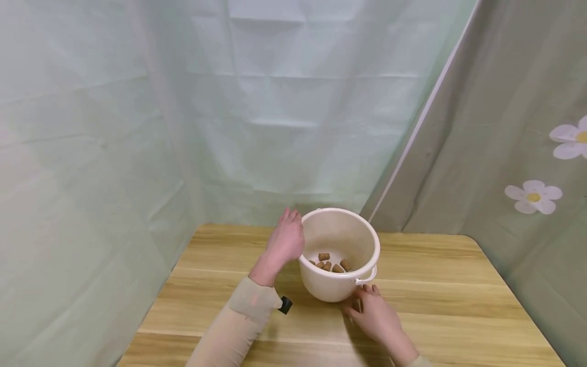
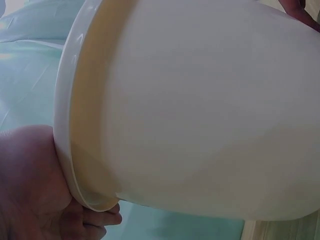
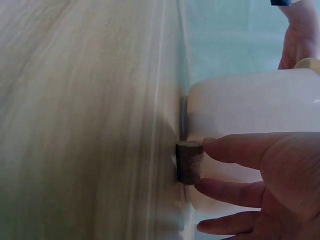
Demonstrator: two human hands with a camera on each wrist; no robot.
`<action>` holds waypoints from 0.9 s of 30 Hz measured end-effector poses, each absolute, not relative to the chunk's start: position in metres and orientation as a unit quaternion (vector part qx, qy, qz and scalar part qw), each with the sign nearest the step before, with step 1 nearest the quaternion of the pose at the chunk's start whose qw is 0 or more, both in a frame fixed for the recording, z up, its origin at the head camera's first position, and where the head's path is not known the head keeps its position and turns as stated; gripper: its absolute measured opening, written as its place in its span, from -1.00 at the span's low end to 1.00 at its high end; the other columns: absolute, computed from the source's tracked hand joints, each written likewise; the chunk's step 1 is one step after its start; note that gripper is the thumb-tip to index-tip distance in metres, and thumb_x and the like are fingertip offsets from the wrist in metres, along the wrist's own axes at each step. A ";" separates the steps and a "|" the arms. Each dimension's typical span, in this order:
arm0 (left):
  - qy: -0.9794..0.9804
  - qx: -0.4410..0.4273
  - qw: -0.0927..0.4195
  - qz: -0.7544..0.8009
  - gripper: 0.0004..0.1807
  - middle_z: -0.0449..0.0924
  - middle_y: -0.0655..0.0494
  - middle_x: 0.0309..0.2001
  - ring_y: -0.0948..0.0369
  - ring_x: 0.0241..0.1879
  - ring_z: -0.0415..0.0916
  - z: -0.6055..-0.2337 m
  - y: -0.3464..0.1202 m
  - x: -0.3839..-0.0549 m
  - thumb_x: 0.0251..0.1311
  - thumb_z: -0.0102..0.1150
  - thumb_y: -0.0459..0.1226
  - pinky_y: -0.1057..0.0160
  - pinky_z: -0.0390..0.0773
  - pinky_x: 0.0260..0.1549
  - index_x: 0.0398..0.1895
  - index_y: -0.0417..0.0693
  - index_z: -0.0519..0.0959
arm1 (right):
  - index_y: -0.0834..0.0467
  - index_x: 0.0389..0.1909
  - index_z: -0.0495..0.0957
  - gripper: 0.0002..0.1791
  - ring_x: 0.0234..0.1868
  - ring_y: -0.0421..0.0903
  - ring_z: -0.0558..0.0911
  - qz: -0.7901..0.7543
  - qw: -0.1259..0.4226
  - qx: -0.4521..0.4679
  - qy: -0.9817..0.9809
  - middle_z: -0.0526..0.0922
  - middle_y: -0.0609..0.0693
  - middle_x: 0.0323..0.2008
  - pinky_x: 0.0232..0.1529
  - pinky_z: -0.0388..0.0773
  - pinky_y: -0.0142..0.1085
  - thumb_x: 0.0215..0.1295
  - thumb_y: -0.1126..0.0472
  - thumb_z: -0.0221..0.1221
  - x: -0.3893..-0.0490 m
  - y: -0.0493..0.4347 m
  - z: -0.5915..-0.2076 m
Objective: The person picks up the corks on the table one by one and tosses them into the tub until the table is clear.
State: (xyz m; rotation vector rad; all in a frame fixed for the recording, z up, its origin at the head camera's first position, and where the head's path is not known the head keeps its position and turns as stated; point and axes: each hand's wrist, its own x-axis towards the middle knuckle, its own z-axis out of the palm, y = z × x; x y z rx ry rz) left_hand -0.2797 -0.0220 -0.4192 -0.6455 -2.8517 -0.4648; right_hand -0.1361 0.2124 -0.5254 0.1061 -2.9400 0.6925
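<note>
A cream-white bucket (image 1: 327, 285) stands on the wooden table with several brown corks (image 1: 323, 256) in its bottom. My left hand (image 1: 286, 239) holds the bucket's left rim; in the left wrist view its fingers (image 2: 102, 220) show past the rim (image 2: 62, 120). Low at the bucket's near right side is my right hand (image 1: 376, 313). In the right wrist view, its thumb and a fingertip pinch at the two ends of another cork (image 3: 189, 164), close over the tabletop beside the bucket's base. That cork is hidden in the head view.
The bucket's handle (image 1: 368, 276) hangs at its right side. A small black object (image 1: 285, 305) sits at the left sleeve cuff. Pale green curtain (image 1: 284, 112) hangs behind the table (image 1: 440, 316), and a grey curtain (image 1: 481, 127) with white flowers is at the right.
</note>
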 end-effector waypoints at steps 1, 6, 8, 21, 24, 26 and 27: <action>-0.959 -0.218 0.090 -0.158 -0.49 0.25 -0.35 0.57 -0.23 0.64 0.03 -0.419 -0.022 -0.280 0.68 -0.26 -0.34 -0.08 0.01 0.63 0.52 -0.49 0.33 | 0.05 -0.01 0.77 -0.60 0.37 0.56 0.45 0.227 0.059 0.036 -0.971 0.64 0.24 0.26 0.15 0.57 0.46 0.19 -0.03 0.54 -0.136 0.212 -0.525; -0.957 -0.220 0.090 -0.164 -0.49 0.26 -0.36 0.57 -0.22 0.65 0.01 -0.419 -0.022 -0.280 0.68 -0.25 -0.34 -0.09 0.01 0.63 0.52 -0.49 0.33 | -0.05 -0.21 0.73 -0.71 0.36 0.52 0.48 0.229 0.059 0.046 -0.970 0.68 0.17 0.23 0.15 0.60 0.42 0.14 -0.04 0.56 -0.136 0.209 -0.528; -0.958 -0.219 0.089 -0.163 -0.49 0.25 -0.36 0.57 -0.21 0.65 0.00 -0.420 -0.022 -0.280 0.69 -0.26 -0.34 -0.08 0.00 0.63 0.52 -0.49 0.33 | -0.10 -0.31 0.68 -0.73 0.34 0.53 0.50 0.232 0.060 0.051 -0.970 0.71 0.12 0.16 0.12 0.62 0.42 0.10 -0.03 0.57 -0.135 0.209 -0.530; -0.956 -0.222 0.094 -0.170 -0.49 0.27 -0.36 0.56 -0.23 0.64 0.03 -0.417 -0.021 -0.279 0.69 -0.27 -0.34 -0.07 0.01 0.63 0.50 -0.50 0.34 | -0.15 -0.42 0.64 -0.74 0.36 0.55 0.46 0.227 0.054 0.031 -0.972 0.70 0.11 0.07 0.05 0.64 0.44 0.06 -0.03 0.59 -0.135 0.212 -0.531; -0.955 -0.226 0.095 -0.166 -0.50 0.27 -0.37 0.56 -0.23 0.64 0.03 -0.418 -0.021 -0.279 0.69 -0.27 -0.34 -0.08 0.02 0.63 0.50 -0.51 0.35 | -0.13 -0.41 0.65 -0.74 0.35 0.54 0.47 0.225 0.055 0.030 -0.972 0.71 0.13 0.09 0.05 0.64 0.43 0.06 -0.02 0.59 -0.136 0.213 -0.532; -0.955 -0.226 0.094 -0.166 -0.49 0.27 -0.38 0.56 -0.23 0.64 0.01 -0.418 -0.021 -0.280 0.69 -0.27 -0.34 -0.08 0.02 0.63 0.50 -0.52 0.34 | -0.12 -0.41 0.64 -0.74 0.36 0.54 0.47 0.226 0.054 0.029 -0.972 0.71 0.13 0.10 0.08 0.64 0.42 0.06 0.00 0.58 -0.135 0.214 -0.531; -0.955 -0.226 0.093 -0.167 -0.49 0.27 -0.38 0.56 -0.23 0.64 0.01 -0.419 -0.021 -0.280 0.69 -0.28 -0.34 -0.08 0.02 0.63 0.50 -0.52 0.34 | -0.12 -0.42 0.64 -0.74 0.36 0.54 0.47 0.227 0.053 0.029 -0.972 0.71 0.13 0.09 0.08 0.64 0.42 0.06 0.00 0.58 -0.135 0.214 -0.531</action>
